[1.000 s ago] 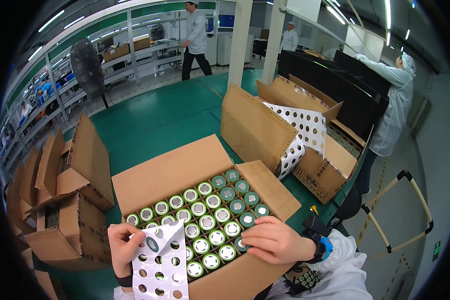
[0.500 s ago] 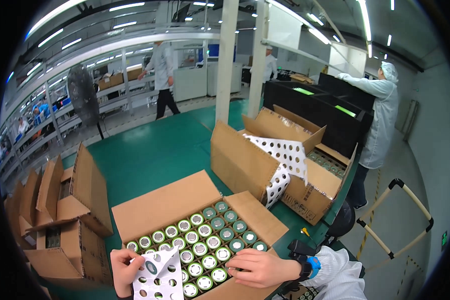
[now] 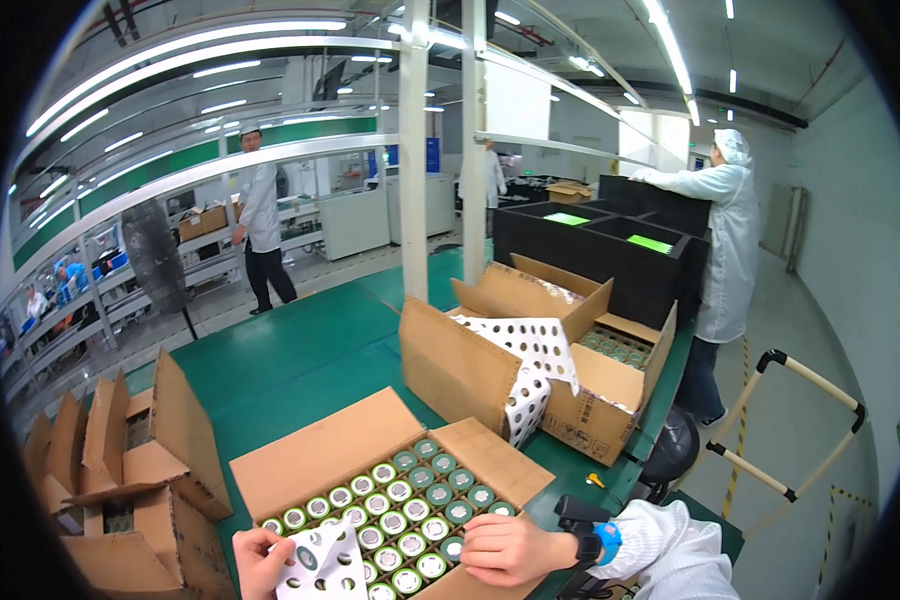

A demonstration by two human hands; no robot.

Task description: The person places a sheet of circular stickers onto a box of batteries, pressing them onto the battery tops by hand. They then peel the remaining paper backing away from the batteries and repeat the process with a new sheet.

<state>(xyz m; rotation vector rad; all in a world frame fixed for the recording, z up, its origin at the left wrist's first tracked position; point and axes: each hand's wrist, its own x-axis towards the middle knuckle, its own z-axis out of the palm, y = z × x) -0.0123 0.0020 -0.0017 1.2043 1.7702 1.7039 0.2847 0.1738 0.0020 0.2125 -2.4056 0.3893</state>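
Observation:
An opened cardboard box (image 3: 325, 440) in front of me holds rows of upright cylindrical battery cells (image 3: 391, 522). Most have bright green rims and silver tops; those toward the right carry dark green rings (image 3: 439, 494). My left hand (image 3: 262, 562) pinches a white sheet with punched holes (image 3: 322, 578) over the box's near left corner. A curled flap of that sheet bears a dark ring. My right hand (image 3: 510, 548) lies over the cells at the right edge, its fingers extended side by side, fingertips beside a dark-ringed cell. Its palm side is hidden.
Another open box (image 3: 460, 375), with white perforated sheets (image 3: 530, 345) over its side, stands beyond. More open boxes (image 3: 160, 480) are stacked at left. A yellow-handled object (image 3: 595, 480) lies on the green table (image 3: 290, 365). A co-worker (image 3: 727, 240) stands at the black bins (image 3: 580, 250).
The view has tilted up, so the box sits lower. My right hand has drawn back slightly, uncovering a dark-ringed cell. My left hand keeps its pinch on the sheet. The walking person has turned.

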